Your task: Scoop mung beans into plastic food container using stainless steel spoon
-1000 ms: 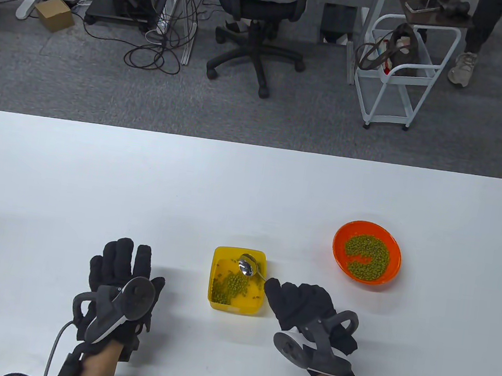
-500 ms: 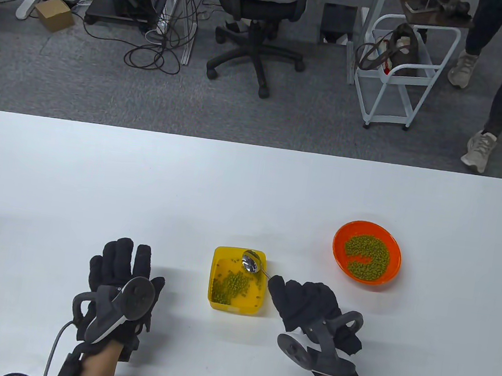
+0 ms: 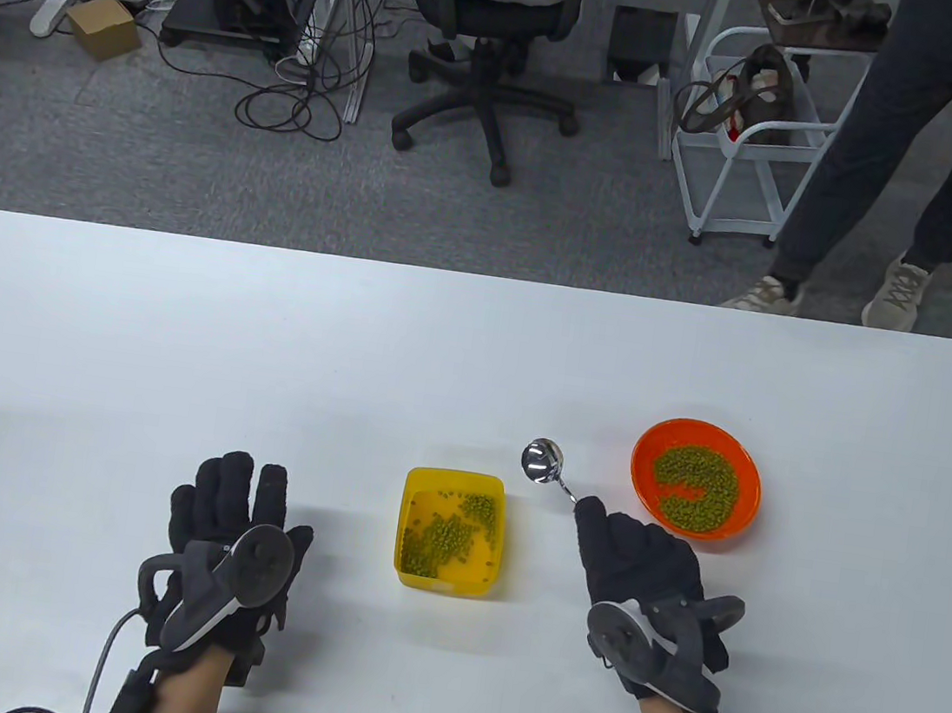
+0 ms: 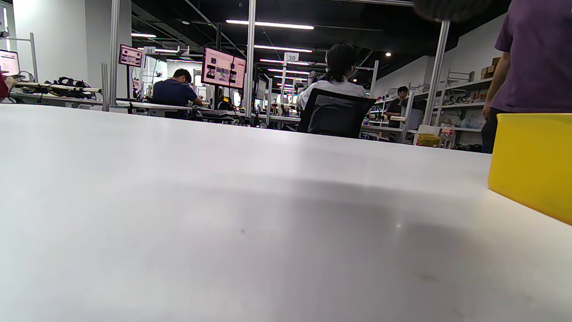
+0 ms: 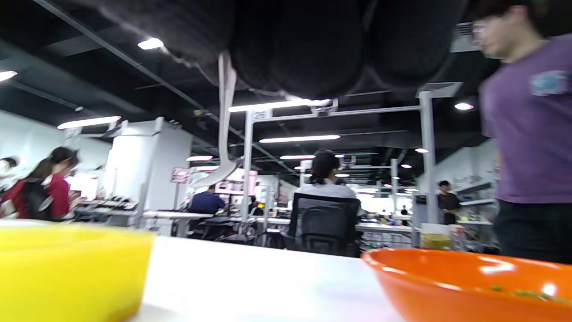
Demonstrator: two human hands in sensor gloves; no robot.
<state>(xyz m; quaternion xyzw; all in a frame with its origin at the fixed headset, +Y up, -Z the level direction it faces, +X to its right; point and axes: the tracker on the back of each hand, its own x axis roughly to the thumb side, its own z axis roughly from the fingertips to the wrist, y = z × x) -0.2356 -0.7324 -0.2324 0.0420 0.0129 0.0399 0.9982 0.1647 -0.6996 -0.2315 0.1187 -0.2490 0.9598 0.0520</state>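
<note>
A yellow plastic container with some mung beans in it stands near the table's front middle. An orange bowl holding more mung beans stands to its right. My right hand grips the handle of a stainless steel spoon; the empty bowl of the spoon hangs over the table between container and orange bowl. In the right wrist view the spoon hangs from my fingers, with the container left and the bowl right. My left hand rests flat on the table, left of the container.
A person in dark trousers stands just beyond the table's far right edge. An office chair and a white cart stand on the floor behind the white table.
My right hand has lifted the spoon out of the yellow container and moved it right and away, toward the orange bowl. The person behind has walked closer. My left hand has not moved.
</note>
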